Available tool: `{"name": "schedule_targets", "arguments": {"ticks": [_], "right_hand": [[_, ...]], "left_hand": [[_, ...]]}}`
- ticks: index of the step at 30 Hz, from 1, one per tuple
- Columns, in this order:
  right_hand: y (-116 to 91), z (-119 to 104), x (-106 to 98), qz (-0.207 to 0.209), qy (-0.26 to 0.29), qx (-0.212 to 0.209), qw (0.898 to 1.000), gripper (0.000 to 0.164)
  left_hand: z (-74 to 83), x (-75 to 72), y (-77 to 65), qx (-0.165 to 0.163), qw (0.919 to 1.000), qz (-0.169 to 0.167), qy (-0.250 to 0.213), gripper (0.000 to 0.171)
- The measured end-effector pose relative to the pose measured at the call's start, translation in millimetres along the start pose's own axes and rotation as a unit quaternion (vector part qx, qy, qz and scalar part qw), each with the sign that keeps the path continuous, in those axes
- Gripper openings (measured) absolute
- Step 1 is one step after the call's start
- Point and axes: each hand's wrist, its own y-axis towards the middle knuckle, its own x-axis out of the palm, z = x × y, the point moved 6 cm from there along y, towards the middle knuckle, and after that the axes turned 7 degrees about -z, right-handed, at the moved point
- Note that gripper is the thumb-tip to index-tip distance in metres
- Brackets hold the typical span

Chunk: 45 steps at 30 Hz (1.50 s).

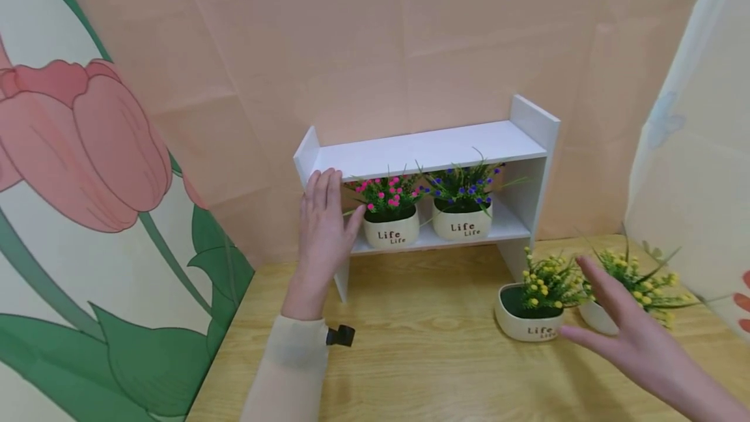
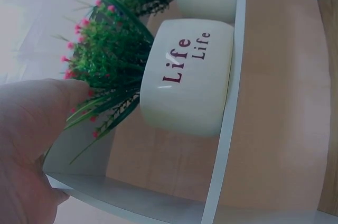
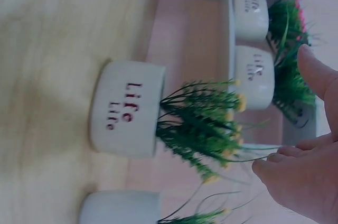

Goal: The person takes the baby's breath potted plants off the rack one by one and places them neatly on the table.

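Note:
My left hand (image 1: pixel 322 239) rests its straight fingers on the left front corner of a white two-tier shelf (image 1: pixel 422 148), thumb spread toward a cream pot with pink flowers (image 1: pixel 391 233). Beside that pot on the lower board stands another with blue-purple flowers (image 1: pixel 463 225). In the left wrist view the thumb (image 2: pixel 58 94) is close to the pink blooms. My right hand (image 1: pixel 638 331), fingers extended and thumb apart, hovers near a pot with yellow flowers (image 1: pixel 530 325) on the table. Nothing lies in its grasp. A second yellow-flowered pot (image 1: pixel 597 318) is partly hidden behind this hand.
The shelf stands on a wood-grain table (image 1: pixel 422 357) against a peach cloth backdrop (image 1: pixel 351 51). A wall panel with a large printed tulip (image 1: pixel 88 142) rises at left, and a pale panel (image 1: pixel 697 181) at right. A black wrist-camera piece (image 1: pixel 342 335) sits at the left cuff.

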Motion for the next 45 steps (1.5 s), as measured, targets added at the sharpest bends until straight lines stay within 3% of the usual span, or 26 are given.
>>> {"name": "schedule_targets", "arguments": {"ticks": [3,12,25,31,33,36,42,45], "right_hand": [[3,-13,-4,0.017,-0.015,-0.029,0.999,0.121],[23,-51,-20,0.042,-0.057,-0.056,0.996,0.122],[52,-98,-42,0.066,-0.132,-0.134,0.980,0.126],[67,-113,-52,0.097,-0.177,-0.191,0.960,0.128],[71,-116,-56,0.105,-0.195,-0.203,0.954,0.122],[76,-121,-60,0.126,-0.228,-0.234,0.937,0.104],[85,-132,-64,0.159,-0.260,-0.297,0.905,0.101],[91,-134,-67,0.166,-0.265,-0.316,0.896,0.098]], "left_hand": [[-0.5,0.9,0.1,-0.002,1.0000,-0.003,0.002,0.080],[0.1,2.3,0.3,-0.009,0.9999,-0.010,-0.002,0.080],[1.0,2.0,0.1,-0.011,0.9999,-0.009,0.002,0.081],[0.5,2.0,-0.4,-0.012,0.9999,-0.010,0.001,0.081],[0.5,1.7,-0.7,-0.012,0.9999,-0.010,-0.003,0.081],[0.4,1.3,-1.1,-0.013,0.9998,-0.012,-0.008,0.080],[0.7,0.5,-0.7,-0.013,0.9998,-0.012,-0.006,0.080],[0.5,0.0,-0.7,-0.013,0.9998,-0.011,-0.008,0.081]]}}
